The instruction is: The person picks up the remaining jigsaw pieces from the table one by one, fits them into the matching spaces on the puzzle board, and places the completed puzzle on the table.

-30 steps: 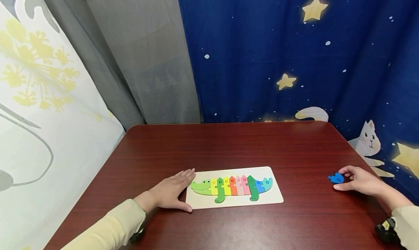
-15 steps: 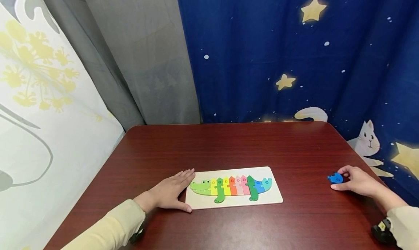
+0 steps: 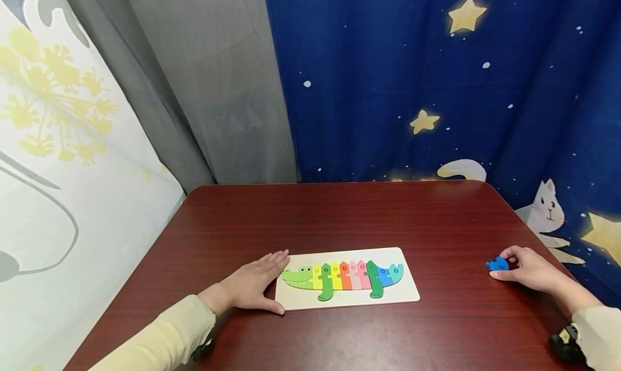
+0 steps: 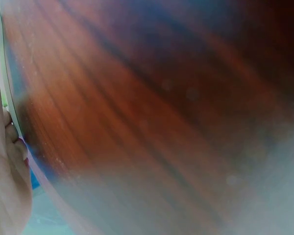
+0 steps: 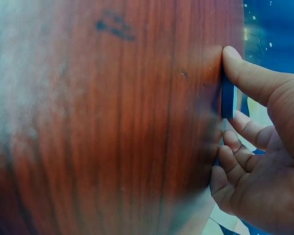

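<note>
Left sleeve (image 3: pixel 160 338), pale cream fabric: cut off at the lower frame edge; a small dark device at its cuff, too small to identify.

Left hand (image 3: pixel 254 287): fingers straight and together, palm down on the dark red-brown wooden table (image 3: pixel 339 214), fingertips touching the left end of the pale wooden puzzle board (image 3: pixel 407 284). Holds nothing. In the left wrist view only a strip of the left hand (image 4: pixel 5 186) shows at the frame's edge; the rest is blurred table grain, and the lower part is fogged out.

Crocodile puzzle (image 3: pixel 342 276), multicoloured wooden strips, green head at left, teal tail at right: seated in the board, near the table's front middle. Marks on the strips too small to read.

Small blue wooden puzzle piece (image 3: pixel 497 263): lies on the table near its right edge, well apart from the board. Its shape is hard to make out.

Right hand (image 3: pixel 531 271): fingers curled around the blue piece, thumb along its near side. The right wrist view shows the piece (image 5: pixel 228 100) edge-on, pinched between thumb and fingers (image 5: pixel 237 144) of the right hand (image 5: pixel 264 176); most of the piece is hidden behind them.

Surroundings: white floral curtain (image 3: pixel 58 144) at left, grey curtain (image 3: pixel 208 80) behind, dark blue star-and-cat curtain (image 3: pixel 436 80) at right.
</note>
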Demonstrator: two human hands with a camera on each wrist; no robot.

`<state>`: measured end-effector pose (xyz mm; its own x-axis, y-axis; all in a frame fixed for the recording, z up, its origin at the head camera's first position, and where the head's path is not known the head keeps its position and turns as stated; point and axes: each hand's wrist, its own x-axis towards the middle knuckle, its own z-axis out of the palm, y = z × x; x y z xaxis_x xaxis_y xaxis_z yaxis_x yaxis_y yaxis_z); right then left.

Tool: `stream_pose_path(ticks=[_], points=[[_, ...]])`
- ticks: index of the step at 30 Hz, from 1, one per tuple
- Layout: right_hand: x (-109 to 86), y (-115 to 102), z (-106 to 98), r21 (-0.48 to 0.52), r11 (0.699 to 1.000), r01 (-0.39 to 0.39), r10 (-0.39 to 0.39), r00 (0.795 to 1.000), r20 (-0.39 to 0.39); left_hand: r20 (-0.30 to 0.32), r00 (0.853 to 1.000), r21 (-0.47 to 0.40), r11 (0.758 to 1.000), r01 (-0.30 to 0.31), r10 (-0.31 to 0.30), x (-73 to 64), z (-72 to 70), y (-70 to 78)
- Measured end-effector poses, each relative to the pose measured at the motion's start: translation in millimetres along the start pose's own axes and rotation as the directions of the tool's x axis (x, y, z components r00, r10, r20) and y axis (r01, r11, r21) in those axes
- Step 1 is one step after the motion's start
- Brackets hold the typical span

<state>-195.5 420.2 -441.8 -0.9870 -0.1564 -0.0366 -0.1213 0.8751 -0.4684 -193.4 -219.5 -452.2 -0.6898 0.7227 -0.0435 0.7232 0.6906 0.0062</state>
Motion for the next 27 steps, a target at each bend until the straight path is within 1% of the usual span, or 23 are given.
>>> stream_pose_path(ticks=[6,12,27], points=[[-0.6,-1.1,1.1,-0.002,1.0,0.013,-0.013,1.0,-0.009,-0.004,1.0,-0.001,1.0,-0.005,0.005,-0.3,-1.3,0.1],[-0.9,-1.8,1.9,-0.001,1.0,0.029,-0.029,0.999,-0.013,0.008,1.0,-0.002,1.0,0.004,-0.004,-0.4,-1.7,0.2],[1.3,-6.3,-0.9,-0.01,0.999,0.035,-0.035,0.999,-0.014,0.01,1.0,-0.01,1.0,0.005,-0.005,-0.8,-3.5,1.8]])
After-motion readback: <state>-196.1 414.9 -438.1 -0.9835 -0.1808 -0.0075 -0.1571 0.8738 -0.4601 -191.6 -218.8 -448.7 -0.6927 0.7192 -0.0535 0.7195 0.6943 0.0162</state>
